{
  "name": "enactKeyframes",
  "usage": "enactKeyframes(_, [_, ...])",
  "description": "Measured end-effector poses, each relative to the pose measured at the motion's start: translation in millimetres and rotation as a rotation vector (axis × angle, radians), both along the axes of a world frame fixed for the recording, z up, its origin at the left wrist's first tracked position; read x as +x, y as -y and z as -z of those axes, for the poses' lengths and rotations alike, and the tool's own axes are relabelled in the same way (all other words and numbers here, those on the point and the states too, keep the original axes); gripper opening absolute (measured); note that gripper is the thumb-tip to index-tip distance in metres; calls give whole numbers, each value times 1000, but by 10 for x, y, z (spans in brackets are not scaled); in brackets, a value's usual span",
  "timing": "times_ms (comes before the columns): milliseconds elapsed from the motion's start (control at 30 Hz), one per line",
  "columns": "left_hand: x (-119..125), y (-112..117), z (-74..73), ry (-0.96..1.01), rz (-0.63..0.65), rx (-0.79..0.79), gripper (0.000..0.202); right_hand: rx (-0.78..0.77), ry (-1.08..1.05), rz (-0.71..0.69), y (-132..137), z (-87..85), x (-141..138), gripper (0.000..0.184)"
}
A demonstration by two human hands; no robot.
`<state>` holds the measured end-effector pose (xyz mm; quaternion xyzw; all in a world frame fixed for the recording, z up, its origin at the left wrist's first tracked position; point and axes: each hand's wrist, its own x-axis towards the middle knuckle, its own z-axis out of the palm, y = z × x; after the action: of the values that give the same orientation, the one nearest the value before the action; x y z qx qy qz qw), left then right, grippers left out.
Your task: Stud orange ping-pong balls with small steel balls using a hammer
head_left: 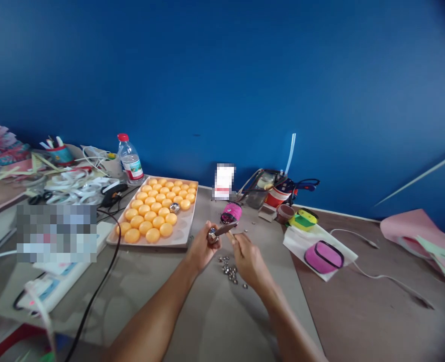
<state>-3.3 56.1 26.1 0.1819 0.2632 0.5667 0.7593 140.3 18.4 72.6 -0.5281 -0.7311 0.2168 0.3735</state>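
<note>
My left hand point(203, 247) is closed around a small shiny silver ball point(211, 235), held above the table. My right hand point(247, 258) is closed on a thin brown stick-like tool point(225, 229) whose tip touches that ball. Just below the hands, several small silver beads point(230, 269) lie scattered on the grey table point(207, 311). To the left stands a beige tray point(179, 236) filled with several orange balls point(152, 211) and one silver ball point(174, 207). A pink round container point(231, 212) lies tipped just beyond the hands.
A water bottle point(130, 159) stands behind the tray. A power strip point(62, 276) with a black cable point(99, 286) lies at left. A red cup point(276, 196), a green-yellow case point(303, 219) and a pink pouch point(324, 256) on white paper sit at right. Pink sheets point(422, 234) lie far right.
</note>
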Motion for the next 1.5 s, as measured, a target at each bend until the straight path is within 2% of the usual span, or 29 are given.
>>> enactKeyframes(67, [-2,-2,-11,19,-17,4,34,-11,-14,-10,7,-9,5,24])
enactKeyframes(200, [11,2,-6,19,30,24,37,15,-78,60,13,-15,4,25])
enactKeyframes(267, [19,6,2,-13,20,9,38,37,-37,-6,11,-8,-15,25])
enactKeyframes(367, [17,10,4,-26,3,24,38,35,-4,-12,15,-20,-19,25])
enactKeyframes(533, [2,-2,24,-26,1,67,37,62,-51,103,32,-29,0,25])
enactKeyframes(667, [-18,-17,40,-1,-41,47,38,36,17,-21,28,-5,-30,23])
enactKeyframes(767, [-30,-18,29,39,-35,77,39,53,-45,58,23,-22,-21,25])
enactKeyframes(833, [-33,-17,22,40,-16,77,39,37,-67,107,15,-16,-21,25])
enactKeyframes(1000, [-34,-18,3,55,-12,-12,39,-29,-14,-4,3,33,-24,27])
enactKeyframes(1133, [-16,-10,16,49,25,23,42,-29,-75,103,16,23,-10,28])
enactKeyframes(1300, [4,1,27,-11,-5,43,43,-18,-14,1,15,34,-49,26])
enactKeyframes(1500, [-9,22,-16,3,51,79,44,-79,-150,84,34,-40,85,27])
